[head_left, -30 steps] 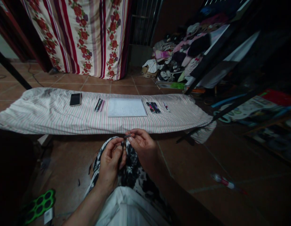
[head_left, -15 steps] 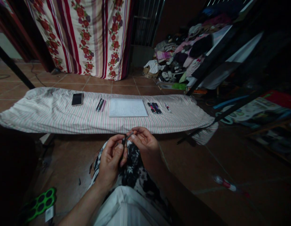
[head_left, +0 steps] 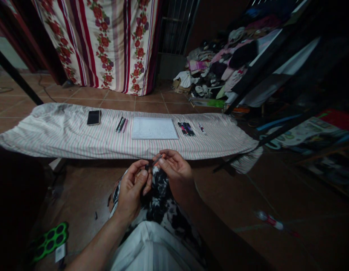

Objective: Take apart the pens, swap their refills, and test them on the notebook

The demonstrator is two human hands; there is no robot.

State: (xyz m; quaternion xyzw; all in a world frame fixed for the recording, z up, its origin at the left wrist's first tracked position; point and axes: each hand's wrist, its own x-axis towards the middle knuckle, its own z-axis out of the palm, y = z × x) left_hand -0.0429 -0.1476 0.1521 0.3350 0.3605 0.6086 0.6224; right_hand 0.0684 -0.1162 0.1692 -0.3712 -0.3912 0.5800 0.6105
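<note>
Above my lap, my left hand (head_left: 135, 182) pinches a small black piece (head_left: 146, 166) between thumb and fingers; its kind is too small to tell. Close on its right, my right hand (head_left: 176, 171) grips a slim grey stick with an orange part (head_left: 157, 159), which looks like part of a pen. The stick's lower end points toward the black piece, with a small gap between them. Beyond my hands, an open spiral notebook (head_left: 154, 128) lies on the striped cloth (head_left: 106, 145). Several dark pens (head_left: 186, 129) lie right of it, and a few more pens (head_left: 121, 125) lie left.
A phone (head_left: 94, 117) rests at the cloth's left, and a white-and-dark pen-like item (head_left: 202, 128) at its right. Dark poles (head_left: 17, 75) slant up on both sides. On the floor are a green holder (head_left: 51, 241), a bottle (head_left: 269, 219) and a pile of clothes (head_left: 216, 67).
The small black piece and the slim stick have come slightly apart. My right hand has shifted a little up and right; the left has barely moved.
</note>
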